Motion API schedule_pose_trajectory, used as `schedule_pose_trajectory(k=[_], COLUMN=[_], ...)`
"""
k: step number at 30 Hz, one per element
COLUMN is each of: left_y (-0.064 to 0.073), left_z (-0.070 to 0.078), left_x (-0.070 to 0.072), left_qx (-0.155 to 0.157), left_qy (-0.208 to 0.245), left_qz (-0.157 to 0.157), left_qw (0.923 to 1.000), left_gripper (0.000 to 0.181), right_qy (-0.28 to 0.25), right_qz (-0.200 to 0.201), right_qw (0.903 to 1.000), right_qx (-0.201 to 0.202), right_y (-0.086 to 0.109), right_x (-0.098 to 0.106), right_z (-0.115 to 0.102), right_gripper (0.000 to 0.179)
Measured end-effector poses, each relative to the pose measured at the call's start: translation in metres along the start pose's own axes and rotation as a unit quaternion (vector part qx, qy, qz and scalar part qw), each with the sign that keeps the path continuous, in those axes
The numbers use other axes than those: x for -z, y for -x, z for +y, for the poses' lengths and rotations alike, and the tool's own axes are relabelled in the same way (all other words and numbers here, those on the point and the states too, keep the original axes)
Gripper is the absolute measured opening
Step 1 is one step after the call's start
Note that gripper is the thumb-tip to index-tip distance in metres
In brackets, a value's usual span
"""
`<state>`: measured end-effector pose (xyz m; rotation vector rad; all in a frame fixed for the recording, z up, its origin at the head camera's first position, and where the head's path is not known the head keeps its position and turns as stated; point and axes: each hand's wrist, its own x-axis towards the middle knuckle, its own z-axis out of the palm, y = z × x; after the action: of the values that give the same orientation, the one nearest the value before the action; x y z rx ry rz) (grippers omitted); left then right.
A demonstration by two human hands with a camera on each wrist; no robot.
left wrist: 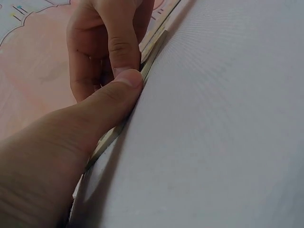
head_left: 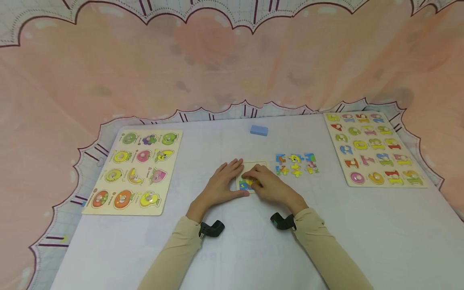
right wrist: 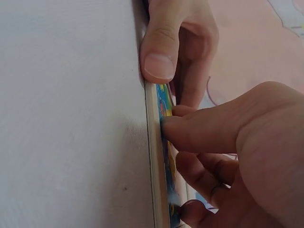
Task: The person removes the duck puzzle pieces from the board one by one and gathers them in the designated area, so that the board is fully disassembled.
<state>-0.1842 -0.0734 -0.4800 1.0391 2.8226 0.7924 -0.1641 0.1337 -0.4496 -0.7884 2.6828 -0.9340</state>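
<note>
A small wooden puzzle tray (head_left: pixel 256 164) lies on the white table, with blue and yellow jigsaw pieces (head_left: pixel 243 185) in its near part. My left hand (head_left: pixel 224 183) rests along the tray's left side, fingers extended and thumb against the near edge. My right hand (head_left: pixel 270 183) is over the tray, its curled fingers and thumb pinching a yellowish puzzle piece (head_left: pixel 250 181) low against the tray; the hand hides much of it. In the right wrist view, the right thumb (right wrist: pixel 190 133) touches the colourful puzzle surface (right wrist: pixel 164 102), near the left thumb (right wrist: pixel 159 61).
Loose jigsaw pieces (head_left: pixel 296 165) lie in rows right of the tray. Behind it sits a blue block (head_left: pixel 259 130). A fruit peg board (head_left: pixel 121 167) is on the left, and a number-and-letter-like peg board (head_left: pixel 373 151) on the right. A peach curtain (head_left: pixel 217 68) hangs beyond the table.
</note>
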Motion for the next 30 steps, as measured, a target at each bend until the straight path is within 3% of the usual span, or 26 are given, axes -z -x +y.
schedule_pose_trajectory(k=[12,24,30], left_y=[-0.0012,-0.0003,0.0004], left_z=[-0.0002,0.0008,0.0001], left_x=[-0.0004,0.0003,-0.0006], left_qx=[-0.004,-0.006,-0.006], left_qy=[0.002,0.012,0.016], left_qz=[0.005,0.010,0.013], left_qw=[1.0000,0.9999,0.9998], left_gripper=[0.088,0.087,0.088], right_qy=[-0.034,-0.069,-0.115], right_qz=[0.012,0.039,0.052], right_qw=[0.9993,0.9961,0.9911], right_qx=[0.008,0.040,0.043], right_y=[-0.0014,-0.0014,-0.0030], right_x=[0.0021,-0.0022,-0.0040], right_z=[-0.0012,0.0005,-0.0019], right_gripper=[0.031,0.030,0.023])
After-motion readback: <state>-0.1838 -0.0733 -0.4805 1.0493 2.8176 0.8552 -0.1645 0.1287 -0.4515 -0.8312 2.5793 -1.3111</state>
